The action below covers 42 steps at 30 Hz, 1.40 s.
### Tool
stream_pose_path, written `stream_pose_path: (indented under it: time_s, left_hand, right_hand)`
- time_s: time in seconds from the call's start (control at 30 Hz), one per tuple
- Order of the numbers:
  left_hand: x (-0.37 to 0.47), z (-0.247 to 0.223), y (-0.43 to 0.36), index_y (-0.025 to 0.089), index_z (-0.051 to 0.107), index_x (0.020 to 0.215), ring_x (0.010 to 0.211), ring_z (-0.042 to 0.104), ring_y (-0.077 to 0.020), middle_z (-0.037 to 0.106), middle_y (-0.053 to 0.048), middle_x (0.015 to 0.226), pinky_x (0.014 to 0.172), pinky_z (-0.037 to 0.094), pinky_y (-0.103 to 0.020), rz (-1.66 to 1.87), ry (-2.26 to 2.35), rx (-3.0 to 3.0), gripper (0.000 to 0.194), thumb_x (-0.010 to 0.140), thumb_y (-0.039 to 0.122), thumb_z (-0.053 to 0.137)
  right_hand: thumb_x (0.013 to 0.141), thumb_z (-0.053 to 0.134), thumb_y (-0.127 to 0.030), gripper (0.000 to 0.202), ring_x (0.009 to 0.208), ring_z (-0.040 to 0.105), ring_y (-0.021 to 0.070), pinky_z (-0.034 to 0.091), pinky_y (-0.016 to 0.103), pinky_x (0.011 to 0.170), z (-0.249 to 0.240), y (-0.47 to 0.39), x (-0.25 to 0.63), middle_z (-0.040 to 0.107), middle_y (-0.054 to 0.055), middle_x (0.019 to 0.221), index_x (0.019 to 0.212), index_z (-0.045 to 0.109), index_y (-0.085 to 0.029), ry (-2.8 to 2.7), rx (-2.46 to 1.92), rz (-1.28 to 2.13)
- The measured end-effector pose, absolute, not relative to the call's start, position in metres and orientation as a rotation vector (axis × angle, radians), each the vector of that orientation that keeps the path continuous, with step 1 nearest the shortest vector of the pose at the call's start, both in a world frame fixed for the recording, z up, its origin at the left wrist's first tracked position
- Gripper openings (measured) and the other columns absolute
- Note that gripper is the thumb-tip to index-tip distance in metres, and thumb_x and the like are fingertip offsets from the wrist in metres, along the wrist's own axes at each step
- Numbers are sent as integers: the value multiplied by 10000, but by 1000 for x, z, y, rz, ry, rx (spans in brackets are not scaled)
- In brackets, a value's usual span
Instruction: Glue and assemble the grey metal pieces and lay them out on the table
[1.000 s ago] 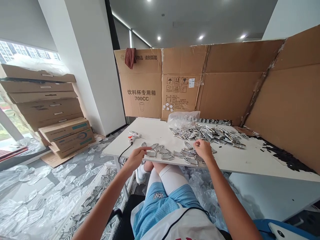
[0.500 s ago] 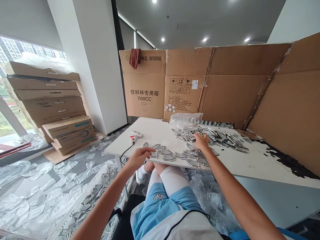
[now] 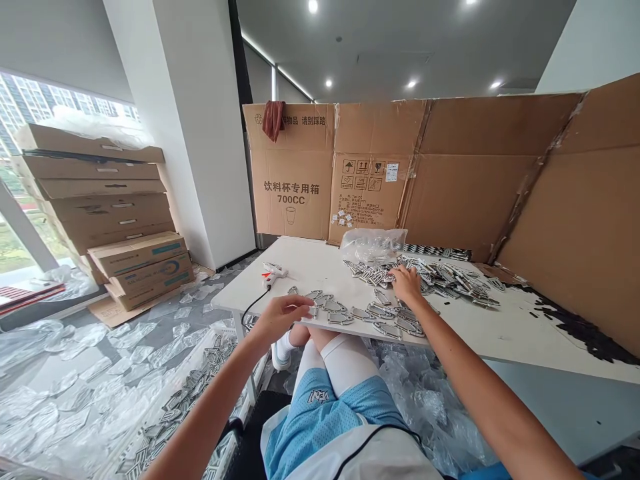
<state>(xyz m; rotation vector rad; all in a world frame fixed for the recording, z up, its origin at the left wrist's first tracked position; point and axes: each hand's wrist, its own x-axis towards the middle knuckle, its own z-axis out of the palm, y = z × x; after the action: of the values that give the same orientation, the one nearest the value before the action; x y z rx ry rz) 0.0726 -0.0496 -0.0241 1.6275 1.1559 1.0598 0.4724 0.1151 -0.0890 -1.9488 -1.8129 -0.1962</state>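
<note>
On the white table (image 3: 285, 257) lies a pile of metal pieces (image 3: 450, 280), with flat oval metal frames (image 3: 340, 318) spread along the front edge. My right hand (image 3: 406, 283) is at the left part of the pile, fingers bent down onto the pieces; whether it grips one is too small to tell. Over the left end of the spread frames is my left hand (image 3: 284, 315), its fingers bent and close together near a frame; what they hold, if anything, is hidden. Behind the pile sits a clear plastic bag (image 3: 374, 245).
A white glue gun (image 3: 273, 275) with a black cord lies at the table's left. Cardboard panels (image 3: 465, 187) stand behind. Black pieces (image 3: 590, 333) lie at the right. A crate of metal pieces (image 3: 170, 417) is at lower left, near stacked boxes (image 3: 150, 273).
The view has shifted slightly. My left hand has moved a little down over the frames beside it; my right hand stays at the pile with its fingers slightly shifted.
</note>
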Motion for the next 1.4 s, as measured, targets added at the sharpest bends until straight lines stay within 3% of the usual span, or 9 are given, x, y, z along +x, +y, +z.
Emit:
stream_pose_path:
  time_s: [0.27, 0.43, 0.5, 0.6, 0.73, 1.17, 1.4]
  left_hand:
    - [76, -20, -54, 206, 848, 1021, 1031, 740, -280, 826, -101, 1078, 924, 565, -380, 1088, 1113, 1640, 397, 812, 542, 816]
    - [83, -12, -65, 201, 848, 1041, 1007, 754, -276, 834, -102, 1054, 944, 589, -394, 1146, 1093, 1605, 397, 813, 526, 825]
    - [86, -9, -70, 197, 839, 1048, 1002, 760, -272, 833, -102, 1050, 960, 598, -401, 1168, 1073, 1601, 388, 809, 503, 835]
    - [92, -4, -78, 192, 820, 1017, 982, 768, -260, 830, -94, 1018, 960, 614, -395, 1192, 1044, 1606, 349, 797, 461, 857]
    - [102, 0, -85, 189, 797, 979, 870, 766, -231, 816, -75, 930, 863, 639, -365, 1143, 1040, 1709, 296, 810, 423, 860]
    - [119, 5, -97, 208, 814, 930, 832, 774, -230, 820, -62, 914, 791, 614, -335, 1154, 1041, 1883, 154, 883, 354, 801]
    - [122, 6, -100, 226, 831, 936, 745, 709, -201, 807, -52, 872, 693, 559, -312, 1196, 1111, 1958, 154, 911, 364, 768]
  right_hand:
    - [984, 446, -279, 351, 1181, 533, 365, 402, 495, 1028, -64, 74, 466, 699, 191, 1192, 1164, 729, -172, -1569, -1682, -75]
    - [997, 517, -547, 432, 882, 670, 274, 527, 384, 798, -65, 18, 430, 755, 122, 1007, 1115, 718, -184, -1542, -1449, 254]
    - [945, 625, -622, 461, 795, 652, 237, 518, 348, 709, -63, -5, 408, 742, 83, 928, 1062, 725, -188, -1526, -1247, 596]
    - [811, 820, -612, 484, 687, 577, 181, 467, 313, 623, -54, -33, 378, 689, 26, 816, 1029, 733, -189, -1451, -1038, 1039]
    - [770, 876, -598, 507, 659, 542, 153, 447, 300, 596, -41, -53, 351, 673, 0, 803, 1062, 746, -205, -1465, -950, 1235]
    - [814, 855, -610, 481, 624, 546, 139, 445, 298, 567, -28, -77, 328, 626, -16, 769, 1073, 738, -222, -1532, -819, 1367]
    - [801, 870, -601, 469, 675, 559, 151, 477, 307, 593, -25, -81, 326, 614, -12, 797, 1069, 739, -238, -1451, -809, 1406]
